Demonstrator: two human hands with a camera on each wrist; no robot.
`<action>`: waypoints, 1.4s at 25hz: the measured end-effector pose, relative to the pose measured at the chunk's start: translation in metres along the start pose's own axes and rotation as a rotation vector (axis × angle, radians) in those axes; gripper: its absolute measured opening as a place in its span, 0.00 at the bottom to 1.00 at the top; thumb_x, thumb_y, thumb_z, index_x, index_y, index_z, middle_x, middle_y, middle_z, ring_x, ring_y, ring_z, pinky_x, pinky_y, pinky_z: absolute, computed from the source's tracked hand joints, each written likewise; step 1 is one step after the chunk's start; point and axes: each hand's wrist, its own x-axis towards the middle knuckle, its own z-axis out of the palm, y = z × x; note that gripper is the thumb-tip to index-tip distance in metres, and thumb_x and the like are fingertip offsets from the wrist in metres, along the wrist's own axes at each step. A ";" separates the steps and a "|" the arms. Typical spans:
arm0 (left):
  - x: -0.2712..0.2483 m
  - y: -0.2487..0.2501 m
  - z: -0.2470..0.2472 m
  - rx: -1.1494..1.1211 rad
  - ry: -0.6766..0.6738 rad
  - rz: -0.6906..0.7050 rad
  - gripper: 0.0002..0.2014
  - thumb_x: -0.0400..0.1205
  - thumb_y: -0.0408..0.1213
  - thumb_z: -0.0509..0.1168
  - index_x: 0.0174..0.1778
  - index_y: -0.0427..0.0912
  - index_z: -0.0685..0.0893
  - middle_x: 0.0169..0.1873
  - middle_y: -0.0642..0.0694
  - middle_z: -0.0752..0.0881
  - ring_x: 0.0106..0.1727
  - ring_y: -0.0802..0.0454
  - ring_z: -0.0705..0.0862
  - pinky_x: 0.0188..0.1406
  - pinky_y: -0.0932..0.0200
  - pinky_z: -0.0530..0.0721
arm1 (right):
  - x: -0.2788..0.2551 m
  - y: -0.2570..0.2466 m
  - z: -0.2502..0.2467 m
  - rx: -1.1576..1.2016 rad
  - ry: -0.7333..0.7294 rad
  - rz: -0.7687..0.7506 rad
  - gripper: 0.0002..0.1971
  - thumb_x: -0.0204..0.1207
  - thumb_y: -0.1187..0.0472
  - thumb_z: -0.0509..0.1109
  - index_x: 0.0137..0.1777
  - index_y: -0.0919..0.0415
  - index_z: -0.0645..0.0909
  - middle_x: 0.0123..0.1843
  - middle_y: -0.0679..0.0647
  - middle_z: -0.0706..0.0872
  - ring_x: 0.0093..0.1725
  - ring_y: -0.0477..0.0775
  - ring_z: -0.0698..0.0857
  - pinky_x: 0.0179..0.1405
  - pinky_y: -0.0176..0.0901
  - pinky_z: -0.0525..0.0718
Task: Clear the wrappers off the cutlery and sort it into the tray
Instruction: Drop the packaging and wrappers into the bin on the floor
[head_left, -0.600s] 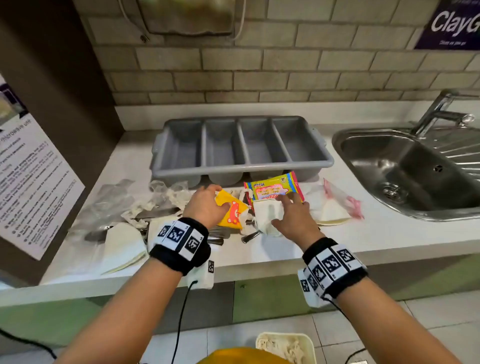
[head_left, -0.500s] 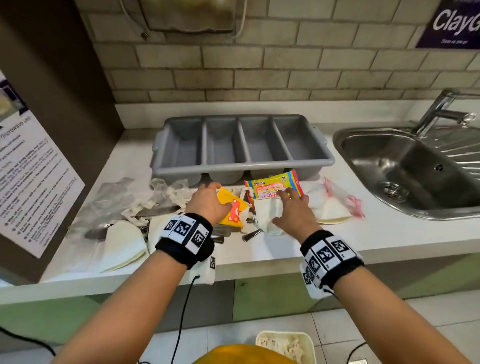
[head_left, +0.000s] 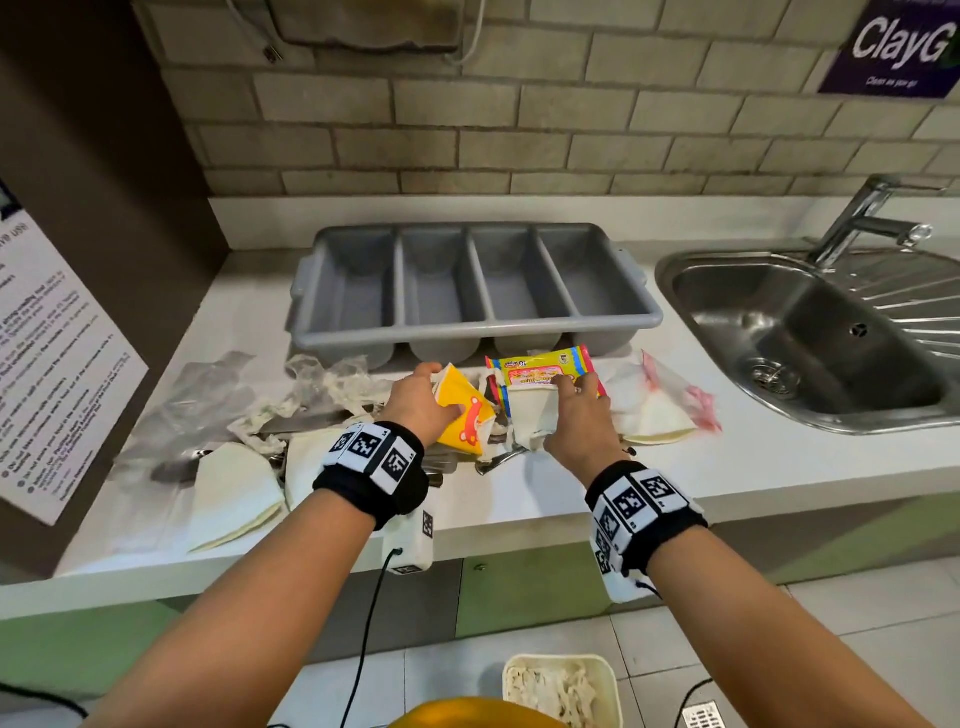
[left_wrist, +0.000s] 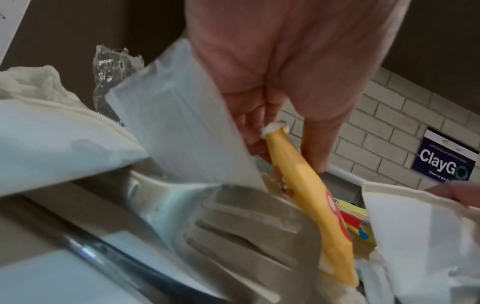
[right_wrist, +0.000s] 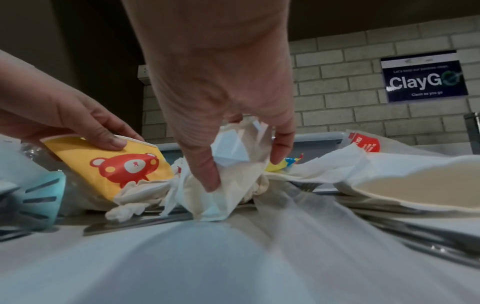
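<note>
The yellow paper wrapper printed with a red bear (head_left: 464, 413) is gripped by the left hand (head_left: 415, 402), thumb on its printed face and fingers curled behind it, as seen in the right wrist view (right_wrist: 114, 162). The crumpled white paper wrapper (head_left: 531, 418) is pinched by the right hand (head_left: 579, 415), thumb and fingers closed round it (right_wrist: 233, 170). Both wrappers are held low over the white counter (head_left: 519, 499), just apart from each other, between the two hands. The grey plastic four-compartment cutlery tray (head_left: 475, 332) is set just beyond both hands, nothing visible in its compartments. A yellow and pink printed snack packet (head_left: 540, 366) is lying just past the right fingertips, against the tray's front. Metal cutlery (head_left: 493, 460) is partly visible under the wrappers between the wrists; a slotted metal piece (left_wrist: 246, 230) is seen below the left hand. Clear plastic film and cream paper pieces (head_left: 234, 483) are scattered left of the left hand. A cream paper piece under clear plastic with pink marks (head_left: 660, 415) is lying right of the right hand. A steel sink (head_left: 831, 338) is set further right.
</note>
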 end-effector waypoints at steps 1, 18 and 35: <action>0.002 0.001 -0.002 -0.032 0.000 0.004 0.29 0.76 0.39 0.70 0.73 0.44 0.70 0.64 0.38 0.82 0.66 0.42 0.80 0.63 0.55 0.77 | -0.001 0.000 -0.001 0.076 0.011 0.006 0.38 0.66 0.69 0.75 0.75 0.59 0.62 0.73 0.63 0.63 0.67 0.69 0.75 0.68 0.55 0.76; -0.108 0.039 -0.022 -0.551 0.152 0.260 0.32 0.75 0.20 0.59 0.70 0.56 0.66 0.37 0.56 0.77 0.34 0.68 0.80 0.36 0.65 0.83 | -0.099 0.049 -0.009 0.771 0.544 -0.079 0.36 0.60 0.73 0.78 0.66 0.69 0.64 0.59 0.57 0.61 0.58 0.45 0.64 0.55 0.06 0.61; -0.192 -0.068 0.269 -0.420 -0.309 -0.432 0.22 0.76 0.22 0.62 0.64 0.40 0.68 0.43 0.41 0.80 0.42 0.40 0.82 0.36 0.47 0.87 | -0.203 0.239 0.188 0.636 -0.217 0.350 0.35 0.63 0.72 0.77 0.71 0.58 0.70 0.64 0.63 0.66 0.53 0.50 0.70 0.53 0.20 0.68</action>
